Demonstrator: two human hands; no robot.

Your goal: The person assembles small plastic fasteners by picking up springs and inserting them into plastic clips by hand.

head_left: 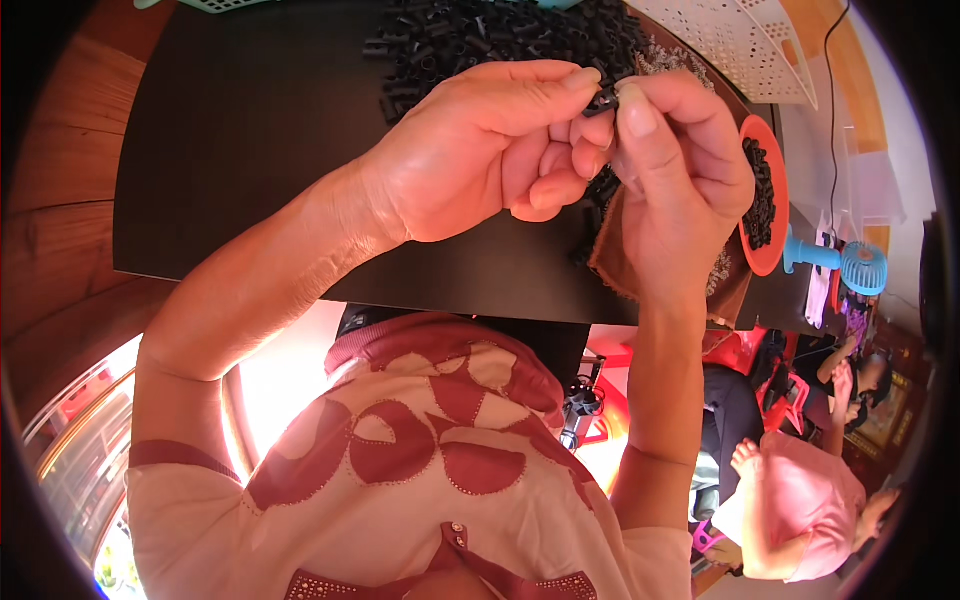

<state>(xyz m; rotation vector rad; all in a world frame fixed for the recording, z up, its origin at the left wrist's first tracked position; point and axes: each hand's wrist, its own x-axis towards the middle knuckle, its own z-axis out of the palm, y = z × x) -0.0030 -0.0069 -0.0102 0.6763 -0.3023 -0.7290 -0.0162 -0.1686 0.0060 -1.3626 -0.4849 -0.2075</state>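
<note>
Above the dark table, my left hand (490,135) pinches a small black plastic part (600,102) between thumb and fingers, its other fingers curled below. Right against it, my right hand (675,165) is closed in a pinch at the part's right end. Whatever tiny piece sits between those right fingertips is too small to make out. Behind the hands lies a heap of black tubular parts (480,40). Small silvery, clear-looking bits (672,60) are spread on a brown cloth (614,262), partly hidden by my right hand.
To the right, an orange-red bowl (781,180) holds black parts, with a small blue fan (864,268) beside it. A white perforated basket (735,35) stands at the back right, a green one (215,4) at the back left. Another person in pink (800,500) sits at lower right.
</note>
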